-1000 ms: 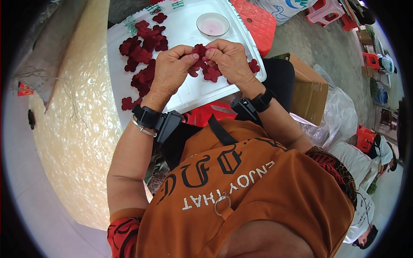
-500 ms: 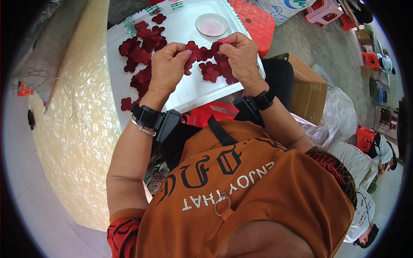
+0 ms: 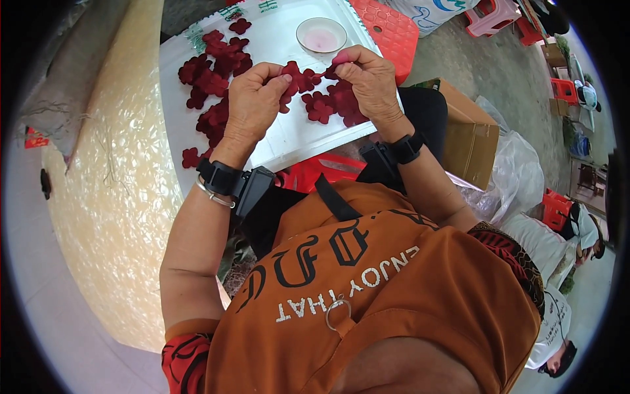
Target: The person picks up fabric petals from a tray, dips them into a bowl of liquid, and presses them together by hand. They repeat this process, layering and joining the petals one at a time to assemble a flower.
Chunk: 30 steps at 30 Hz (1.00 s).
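My left hand (image 3: 254,102) pinches a dark red fabric flower piece (image 3: 298,78) between thumb and fingers over a white tray (image 3: 279,36). The thumb and fingertips of my right hand (image 3: 372,82) are closed on a small dark red petal (image 3: 331,72) beside it. Whether the two red pieces are joined is hard to make out. More flower pieces (image 3: 319,107) lie on the tray below my right hand. A larger loose pile of red flower pieces (image 3: 213,82) spreads along the left. Beyond my hands sits a shallow white bowl (image 3: 321,23) with pinkish liquid.
A red plastic stool (image 3: 394,39) touches the tray's far right side. To the right stand an open cardboard box (image 3: 469,141) and a clear plastic bag (image 3: 518,174). A shiny cream-coloured surface (image 3: 121,217) fills the left. Other people sit at the far right.
My right hand has shifted slightly right, drawing its petal a little away from the piece in my left hand. My left hand keeps its pinch; the view has moved slightly.
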Each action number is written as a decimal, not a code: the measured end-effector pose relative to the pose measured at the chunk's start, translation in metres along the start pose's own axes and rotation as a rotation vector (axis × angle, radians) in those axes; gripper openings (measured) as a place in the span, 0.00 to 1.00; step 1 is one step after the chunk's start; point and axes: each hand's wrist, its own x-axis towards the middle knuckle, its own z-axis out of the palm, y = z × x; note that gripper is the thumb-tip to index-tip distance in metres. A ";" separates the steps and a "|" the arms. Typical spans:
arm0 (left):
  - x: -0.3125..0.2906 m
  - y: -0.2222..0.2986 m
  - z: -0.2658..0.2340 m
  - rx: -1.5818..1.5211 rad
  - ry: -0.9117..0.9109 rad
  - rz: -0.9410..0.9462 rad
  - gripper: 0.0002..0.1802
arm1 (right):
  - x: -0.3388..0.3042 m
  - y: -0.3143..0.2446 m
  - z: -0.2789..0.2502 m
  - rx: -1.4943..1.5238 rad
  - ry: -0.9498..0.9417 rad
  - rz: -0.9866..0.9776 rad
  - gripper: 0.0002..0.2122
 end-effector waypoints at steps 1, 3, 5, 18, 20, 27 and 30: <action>-0.001 -0.001 0.000 0.000 0.001 -0.001 0.05 | 0.000 -0.002 0.000 -0.002 -0.016 0.017 0.04; -0.002 -0.001 0.003 0.003 -0.003 0.021 0.06 | 0.000 -0.006 0.000 -0.007 -0.044 0.049 0.04; -0.004 0.001 0.004 0.005 -0.005 0.031 0.07 | -0.001 -0.005 0.001 -0.035 -0.030 0.057 0.04; -0.008 0.009 0.003 0.002 -0.231 -0.063 0.11 | -0.001 -0.018 0.015 0.045 0.033 0.191 0.05; -0.009 0.010 0.003 0.017 -0.282 0.024 0.14 | -0.002 -0.019 0.016 0.002 0.036 0.206 0.05; -0.008 0.004 0.003 0.027 -0.280 0.091 0.18 | -0.002 -0.008 0.016 0.195 0.049 0.206 0.05; -0.008 0.006 0.002 0.028 -0.278 0.093 0.16 | -0.001 -0.003 0.015 0.196 0.055 0.199 0.05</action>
